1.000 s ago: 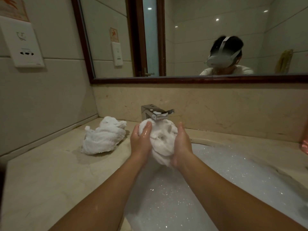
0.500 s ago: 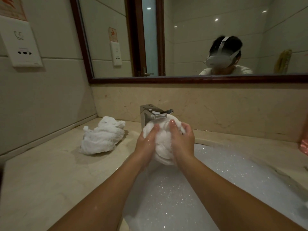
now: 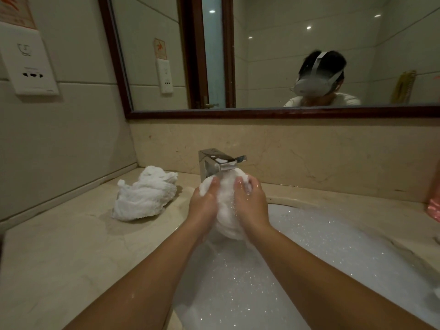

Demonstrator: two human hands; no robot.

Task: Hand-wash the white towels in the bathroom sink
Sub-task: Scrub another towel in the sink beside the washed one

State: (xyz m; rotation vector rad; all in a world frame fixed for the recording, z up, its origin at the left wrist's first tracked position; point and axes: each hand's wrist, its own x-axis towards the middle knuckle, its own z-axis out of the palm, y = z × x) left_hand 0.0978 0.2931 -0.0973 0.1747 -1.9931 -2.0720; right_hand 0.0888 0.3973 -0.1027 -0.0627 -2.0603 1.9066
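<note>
Tighter now than a moment ago: over the foamy sink, left hand and right hand curl their fingers around the balled white towel, squeezing it under the faucet. The second towel sits crumpled near the counter's back-left corner, unmoved.

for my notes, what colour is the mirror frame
Dark reddish-brown wood, on the mirror frame in the head view.

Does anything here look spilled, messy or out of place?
Nothing much. A crumpled white towel lies on the beige marble counter, left of the chrome tap; left hand and right hand squeeze another soapy white towel over the foamy sink.
</note>
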